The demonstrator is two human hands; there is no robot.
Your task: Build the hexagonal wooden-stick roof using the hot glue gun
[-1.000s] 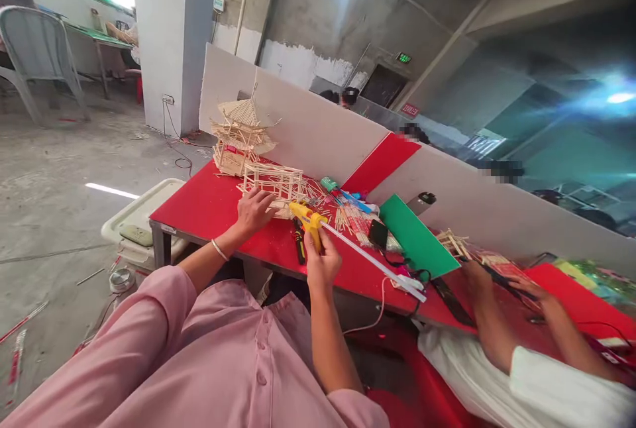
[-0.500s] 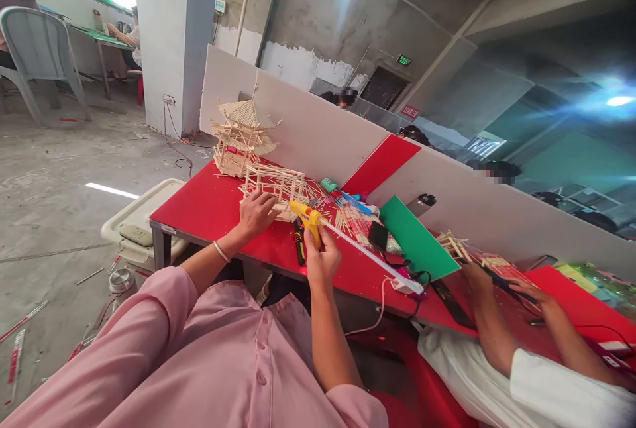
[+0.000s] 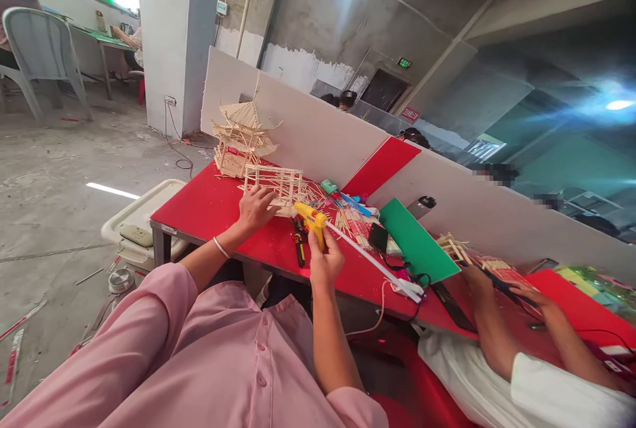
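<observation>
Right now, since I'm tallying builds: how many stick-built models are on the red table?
3. A tall pagoda at the far left corner, an open frame touched by the left hand, and a small one near the co-worker's hands. Loose sticks may hide more.

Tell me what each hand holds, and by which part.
Right hand grips the yellow plastic glue gun by its handle. Left hand grasps nothing; it rests against the pale wooden-stick frame.

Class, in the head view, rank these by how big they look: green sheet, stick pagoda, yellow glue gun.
Largest: green sheet and pagoda look about alike. The pagoda stands farther from the camera, so I will not rank them.
Smallest: glue gun, its grip hidden in the right hand.
</observation>
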